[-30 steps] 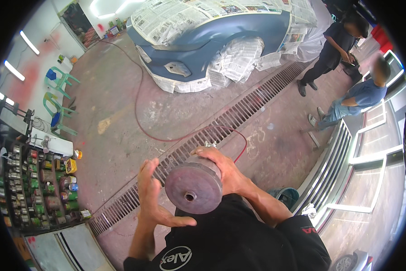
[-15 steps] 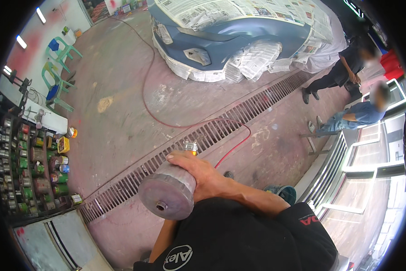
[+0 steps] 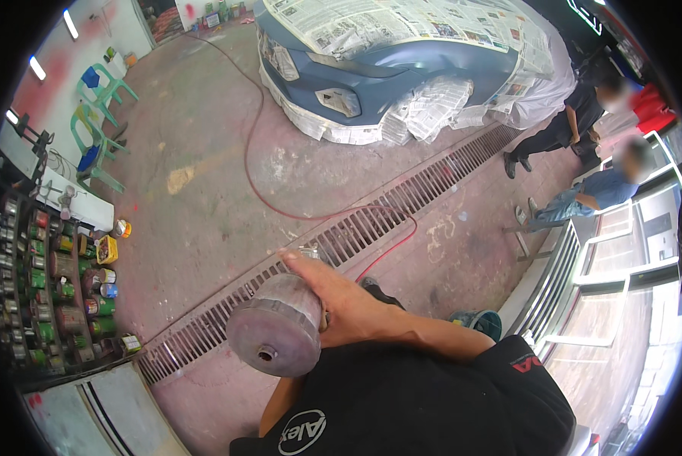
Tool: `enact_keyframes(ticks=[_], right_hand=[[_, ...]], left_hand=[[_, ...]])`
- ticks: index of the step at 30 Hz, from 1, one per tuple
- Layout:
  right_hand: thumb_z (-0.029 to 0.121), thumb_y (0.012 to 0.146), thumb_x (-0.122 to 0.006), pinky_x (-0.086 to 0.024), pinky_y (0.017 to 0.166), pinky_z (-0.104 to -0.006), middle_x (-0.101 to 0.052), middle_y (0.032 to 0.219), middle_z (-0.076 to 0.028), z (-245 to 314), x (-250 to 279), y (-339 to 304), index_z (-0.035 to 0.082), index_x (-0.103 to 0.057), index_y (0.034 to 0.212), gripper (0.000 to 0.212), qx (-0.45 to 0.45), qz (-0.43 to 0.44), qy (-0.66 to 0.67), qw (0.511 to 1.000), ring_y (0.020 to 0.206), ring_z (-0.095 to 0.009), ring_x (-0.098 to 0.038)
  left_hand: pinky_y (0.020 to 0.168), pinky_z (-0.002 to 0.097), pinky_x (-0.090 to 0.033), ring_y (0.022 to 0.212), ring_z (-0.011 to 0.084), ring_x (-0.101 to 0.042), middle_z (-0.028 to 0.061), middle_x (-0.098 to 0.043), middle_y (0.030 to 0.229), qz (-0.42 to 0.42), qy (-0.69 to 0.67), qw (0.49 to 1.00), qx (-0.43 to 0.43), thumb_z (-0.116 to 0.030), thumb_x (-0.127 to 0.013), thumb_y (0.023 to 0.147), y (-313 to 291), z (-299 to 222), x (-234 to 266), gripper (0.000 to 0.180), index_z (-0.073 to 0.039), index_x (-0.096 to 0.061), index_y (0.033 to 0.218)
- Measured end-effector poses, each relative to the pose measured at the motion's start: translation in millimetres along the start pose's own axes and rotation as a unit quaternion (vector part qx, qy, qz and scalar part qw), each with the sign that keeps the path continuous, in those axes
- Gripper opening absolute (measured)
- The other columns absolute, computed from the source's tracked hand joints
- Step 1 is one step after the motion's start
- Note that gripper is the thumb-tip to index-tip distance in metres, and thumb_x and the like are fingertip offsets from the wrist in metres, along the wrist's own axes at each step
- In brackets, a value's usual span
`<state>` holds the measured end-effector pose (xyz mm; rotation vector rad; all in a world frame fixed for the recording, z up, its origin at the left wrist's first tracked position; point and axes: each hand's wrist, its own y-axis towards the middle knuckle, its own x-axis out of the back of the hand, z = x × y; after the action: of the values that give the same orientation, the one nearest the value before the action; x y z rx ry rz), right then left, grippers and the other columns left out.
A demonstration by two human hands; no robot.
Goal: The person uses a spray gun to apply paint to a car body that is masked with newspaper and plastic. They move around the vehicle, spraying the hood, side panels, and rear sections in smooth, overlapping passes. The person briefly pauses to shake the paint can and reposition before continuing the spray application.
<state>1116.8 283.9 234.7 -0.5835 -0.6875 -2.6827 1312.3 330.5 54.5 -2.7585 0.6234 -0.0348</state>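
A spray gun with a large, paint-stained round cup (image 3: pixel 274 330) is in front of my chest, its lid with a small centre vent turned up toward me. My right hand (image 3: pixel 337 296) reaches across from the right and is wrapped round the spray gun beside the cup, thumb stretched along the far side. The other fingers are hidden. Just past the thumb shows a bit of the gun's silvery metal front (image 3: pixel 309 251). My left forearm (image 3: pixel 279 401) runs up behind the cup, which hides the left hand.
A red hose (image 3: pixel 311 218) snakes over the floor and a drain grate (image 3: pixel 402 199). Ahead stands a blue-grey car (image 3: pixel 402 64) masked with newspaper. Paint cans (image 3: pixel 60 266) fill a left rack near green chairs (image 3: pixel 90 144). Two people (image 3: pixel 573 125) (image 3: pixel 610 186) and a bucket (image 3: pixel 481 323) are at right.
The cup and my right hand have shifted slightly left and down in the picture. Less of the gun's metal front shows past the thumb. My grip looks the same.
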Motion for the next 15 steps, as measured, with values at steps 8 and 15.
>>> enact_keyframes(ticks=[8, 15], right_hand=[[0.027, 0.098, -0.085, -0.058, 0.101, -0.0447, -0.074, 0.132, -0.021, -54.3, 51.3, -25.8, 0.003, -0.068, 0.142, 0.053, -0.295, 0.082, 0.024, 0.951, 0.120, -0.036, -0.072], [0.030, 0.104, -0.072, -0.054, 0.108, -0.0482, -0.074, 0.130, -0.023, -165.4, 23.1, -14.0, 0.002, -0.072, 0.132, 0.040, -0.305, 0.168, 0.014, 0.937, 0.126, -0.040, -0.069]], left_hand=[[0.078, 0.0288, -0.057, 0.082, 0.0108, -0.067, 0.0065, -0.069, 0.104, -0.249, -0.017, 0.962, -0.113, -0.026, -0.060, 0.116, 67.6, -34.0, 6.3, 0.049, 0.000, -0.050, 0.156], [0.076, 0.0282, -0.056, 0.076, 0.0113, -0.063, 0.0045, -0.062, 0.092, -0.390, -0.034, 0.898, -0.201, -0.035, -0.048, 0.121, 130.3, -95.4, 59.0, 0.049, 0.002, -0.045, 0.154]])
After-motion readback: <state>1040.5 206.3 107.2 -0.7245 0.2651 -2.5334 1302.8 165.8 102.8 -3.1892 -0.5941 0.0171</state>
